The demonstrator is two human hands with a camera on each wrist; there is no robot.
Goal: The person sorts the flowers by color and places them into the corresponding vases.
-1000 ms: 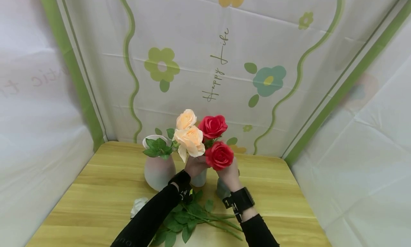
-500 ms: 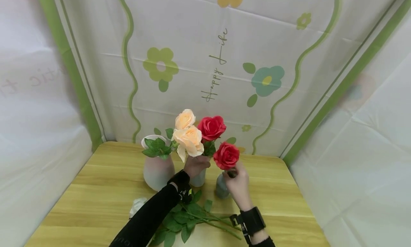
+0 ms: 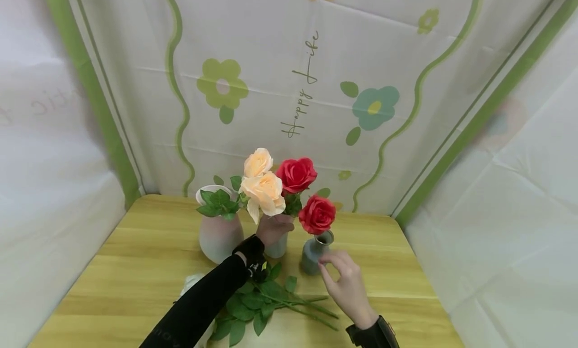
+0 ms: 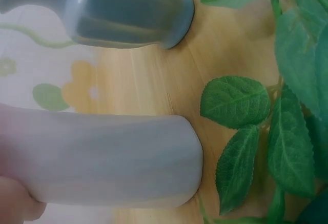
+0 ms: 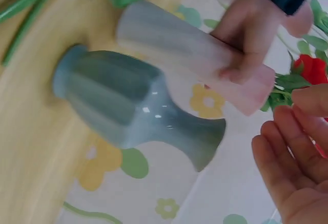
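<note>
In the head view my left hand (image 3: 274,228) grips the upper part of a slim vase (image 3: 276,247) that fades from pink to grey. Two red roses, an upper rose (image 3: 296,175) and a lower rose (image 3: 317,215), lean out over this vase. The lower one overlaps the mouth of a blue-grey glazed vase (image 3: 311,257). To the right of that glazed vase, my right hand (image 3: 346,282) has loosely bent fingers with nothing between them; the right wrist view shows its fingers (image 5: 277,152) beyond the flared rim. Left of my left hand are peach roses (image 3: 263,192).
A wide pink-to-grey vase (image 3: 221,237) with leaves (image 3: 219,202) at its mouth stands at the left. Leafy green stems (image 3: 262,303) lie on the wooden table (image 3: 113,277) in front. A white flower (image 3: 191,282) is partly hidden behind my left sleeve. A printed curtain (image 3: 271,62) hangs behind.
My right hand has let go of the lower red rose and drawn back down and right. That rose has shifted right, away from the upper one. My left hand stays on the slim vase.
</note>
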